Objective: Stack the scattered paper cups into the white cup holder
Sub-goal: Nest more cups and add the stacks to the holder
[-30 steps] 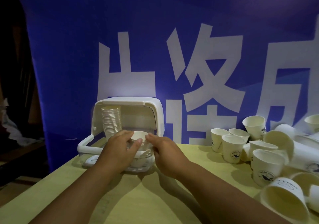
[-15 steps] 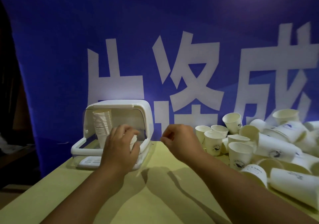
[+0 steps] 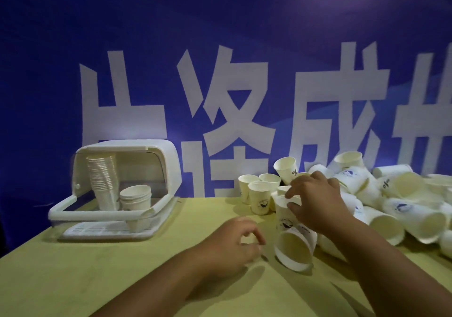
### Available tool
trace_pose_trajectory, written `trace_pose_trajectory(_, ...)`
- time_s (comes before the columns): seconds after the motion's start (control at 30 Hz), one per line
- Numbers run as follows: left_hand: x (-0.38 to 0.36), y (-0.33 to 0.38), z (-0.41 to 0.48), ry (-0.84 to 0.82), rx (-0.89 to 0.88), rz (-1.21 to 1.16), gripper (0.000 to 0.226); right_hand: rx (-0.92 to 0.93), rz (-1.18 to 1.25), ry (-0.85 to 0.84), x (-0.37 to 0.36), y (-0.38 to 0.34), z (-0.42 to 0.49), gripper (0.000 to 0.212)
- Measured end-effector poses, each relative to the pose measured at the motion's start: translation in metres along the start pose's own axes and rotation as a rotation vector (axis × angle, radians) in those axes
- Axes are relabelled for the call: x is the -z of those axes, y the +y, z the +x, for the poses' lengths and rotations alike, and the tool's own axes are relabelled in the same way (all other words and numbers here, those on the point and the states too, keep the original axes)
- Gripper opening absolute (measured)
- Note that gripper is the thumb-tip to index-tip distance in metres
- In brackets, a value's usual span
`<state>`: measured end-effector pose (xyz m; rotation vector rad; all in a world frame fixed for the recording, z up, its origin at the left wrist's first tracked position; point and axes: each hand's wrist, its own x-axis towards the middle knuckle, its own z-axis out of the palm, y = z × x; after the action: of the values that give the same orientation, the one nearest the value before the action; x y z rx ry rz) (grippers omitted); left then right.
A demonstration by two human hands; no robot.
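Landmark: a white cup holder with its curved lid raised, on the left part of a yellow-green desk, mouth facing the viewer.
Inside the holder: a tall stack of paper cups stands at the left, long axis near vertical and leaning slightly, rims upward. Just right of it, a short stack of cups, also rim up.
Scattered cups: a heap of white paper cups lies well to the right of the holder, along the blue banner. Most lie on their sides, mouths pointing various ways; three at the heap's near-left edge stand upright.
Right hand: the right hand reaches over the left edge of the heap. Its fingers are spread and curled around the rim of an upright cup, thumb against its wall.
Tipped cup: directly below that one, a cup on its side, long axis pointing toward the viewer, open mouth facing forward.
Left hand: the left hand hovers above the desk between holder and heap, fingers loosely curled toward the thumb, holding nothing visible.
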<state>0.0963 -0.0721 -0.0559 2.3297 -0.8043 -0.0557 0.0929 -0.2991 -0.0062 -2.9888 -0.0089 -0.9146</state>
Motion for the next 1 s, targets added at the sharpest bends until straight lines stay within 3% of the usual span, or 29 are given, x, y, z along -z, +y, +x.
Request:
trace_pose_trajectory(0.1, -0.021, 0.009, -0.003, -0.126, -0.062, 0.038, 0.036, 0.018, -0.062, -0.04, -0.003, 0.001, 0.0, 0.029)
trace_pose_trajectory(0.2, -0.032, 0.011, -0.005, -0.133, -0.088, 0.126, 0.048, 0.008, -0.053, -0.075, -0.005, 0.001, 0.0, 0.033)
trace_pose_trajectory(0.37, -0.033, 0.01, -0.008, -0.02, -0.098, 0.209, 0.052, 0.019, -0.032, -0.079, -0.006, -0.001, -0.002, 0.023)
trace_pose_trajectory(0.5, -0.014, -0.002, -0.015, 0.168, -0.083, 0.203, 0.056, 0.03, 0.05, 0.003, -0.01, -0.005, -0.003, 0.023)
trace_pose_trajectory(0.57, 0.002, -0.013, -0.02, 0.266, -0.09, 0.225, 0.051, 0.037, 0.102, 0.058, -0.011, -0.009, -0.003, 0.02)
trace_pose_trajectory(0.7, 0.034, -0.029, -0.027, 0.369, -0.082, 0.221, 0.02, 0.013, 0.234, 0.112, -0.016, -0.027, -0.004, 0.02)
trace_pose_trajectory(0.83, 0.07, -0.043, -0.033, 0.542, -0.032, 0.251, 0.017, -0.053, 0.461, 0.215, -0.012, -0.056, 0.005, 0.014)
trace_pose_trajectory(1.0, 0.12, -0.068, -0.038, 0.782, -0.076, 0.239, 0.005, -0.089, 0.807, 0.155, -0.009, -0.105, 0.028, 0.011)
